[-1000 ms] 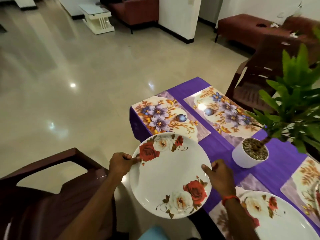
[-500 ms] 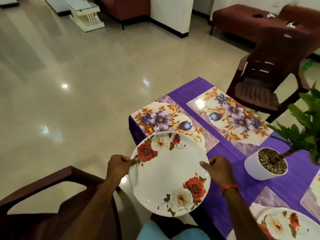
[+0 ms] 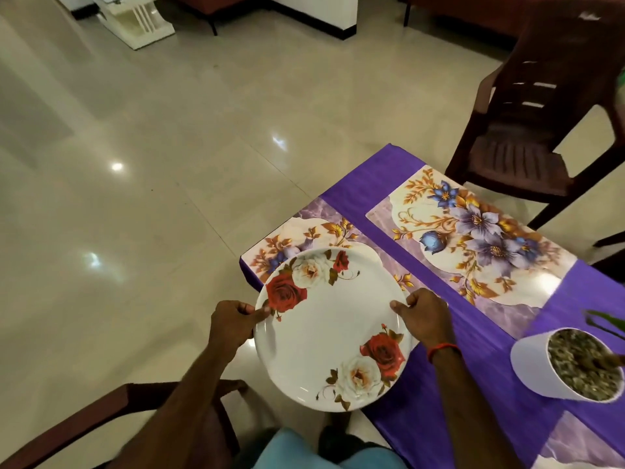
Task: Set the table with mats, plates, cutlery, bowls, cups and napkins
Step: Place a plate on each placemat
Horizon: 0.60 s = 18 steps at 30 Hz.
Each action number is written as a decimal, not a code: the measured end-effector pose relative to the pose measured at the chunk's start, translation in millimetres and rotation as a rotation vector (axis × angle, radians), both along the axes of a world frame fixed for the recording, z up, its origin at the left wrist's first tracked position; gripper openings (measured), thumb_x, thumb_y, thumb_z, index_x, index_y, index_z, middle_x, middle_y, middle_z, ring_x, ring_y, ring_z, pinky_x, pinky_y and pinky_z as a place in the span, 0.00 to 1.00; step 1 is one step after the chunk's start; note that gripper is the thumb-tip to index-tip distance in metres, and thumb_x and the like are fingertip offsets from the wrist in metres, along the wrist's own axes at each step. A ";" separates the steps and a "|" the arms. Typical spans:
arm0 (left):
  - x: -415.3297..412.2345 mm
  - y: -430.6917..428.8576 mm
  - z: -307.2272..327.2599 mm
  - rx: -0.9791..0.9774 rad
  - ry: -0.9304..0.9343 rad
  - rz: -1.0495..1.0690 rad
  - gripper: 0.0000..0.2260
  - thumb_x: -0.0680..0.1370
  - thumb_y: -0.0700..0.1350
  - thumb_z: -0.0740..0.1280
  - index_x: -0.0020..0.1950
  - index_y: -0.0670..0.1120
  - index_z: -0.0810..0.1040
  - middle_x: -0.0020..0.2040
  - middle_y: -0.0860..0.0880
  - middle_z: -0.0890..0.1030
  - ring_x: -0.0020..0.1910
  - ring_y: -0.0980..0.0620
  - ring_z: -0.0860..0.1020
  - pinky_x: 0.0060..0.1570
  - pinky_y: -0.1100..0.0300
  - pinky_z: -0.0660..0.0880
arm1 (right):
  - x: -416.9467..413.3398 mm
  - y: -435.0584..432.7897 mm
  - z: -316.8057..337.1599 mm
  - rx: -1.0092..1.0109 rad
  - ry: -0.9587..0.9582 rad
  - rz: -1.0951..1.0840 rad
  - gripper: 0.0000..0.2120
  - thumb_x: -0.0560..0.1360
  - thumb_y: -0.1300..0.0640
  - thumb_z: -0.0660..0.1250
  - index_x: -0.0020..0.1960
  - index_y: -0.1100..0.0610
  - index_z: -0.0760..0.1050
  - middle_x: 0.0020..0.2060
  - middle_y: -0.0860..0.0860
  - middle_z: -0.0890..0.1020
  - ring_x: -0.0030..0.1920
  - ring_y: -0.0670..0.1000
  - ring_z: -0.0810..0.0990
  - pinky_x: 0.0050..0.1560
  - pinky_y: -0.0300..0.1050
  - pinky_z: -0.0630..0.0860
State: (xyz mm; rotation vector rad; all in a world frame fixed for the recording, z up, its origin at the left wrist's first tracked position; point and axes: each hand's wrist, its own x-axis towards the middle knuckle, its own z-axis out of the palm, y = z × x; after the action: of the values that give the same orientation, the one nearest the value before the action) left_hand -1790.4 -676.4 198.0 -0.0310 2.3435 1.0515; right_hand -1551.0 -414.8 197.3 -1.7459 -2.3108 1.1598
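Note:
I hold a white plate with red and white roses (image 3: pixel 333 328) in both hands, level above the table's near corner. My left hand (image 3: pixel 233 321) grips its left rim with the thumb on top. My right hand (image 3: pixel 424 316) grips the right rim. The plate's far edge overlaps a floral mat (image 3: pixel 304 238) that lies at the corner of the purple tablecloth (image 3: pixel 382 194). A second floral mat (image 3: pixel 473 238) lies bare on the far side of the table.
A white pot with pebbles and a plant (image 3: pixel 568 363) stands on the cloth at the right. One brown plastic chair (image 3: pixel 541 130) stands beyond the table, another (image 3: pixel 111 418) at my lower left. Glossy tiled floor (image 3: pixel 135 164) spreads to the left.
The plate has moved forward and right with both hands, now overlapping the near mat. My view has turned left, so the other set plate has left the frame.

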 end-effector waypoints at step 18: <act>-91.1 78.3 -25.9 -0.026 -0.061 -0.324 0.15 0.70 0.43 0.82 0.41 0.32 0.82 0.34 0.40 0.85 0.32 0.42 0.85 0.32 0.49 0.84 | -50.8 39.1 -18.7 -0.005 -0.111 -0.099 0.14 0.77 0.48 0.72 0.45 0.58 0.73 0.46 0.56 0.79 0.53 0.60 0.79 0.54 0.50 0.73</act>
State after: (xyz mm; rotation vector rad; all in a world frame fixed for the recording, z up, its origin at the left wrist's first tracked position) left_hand -1881.5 -598.1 172.0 0.2937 2.2123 0.8479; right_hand -1601.8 -375.7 178.5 -1.9496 -2.2511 1.0805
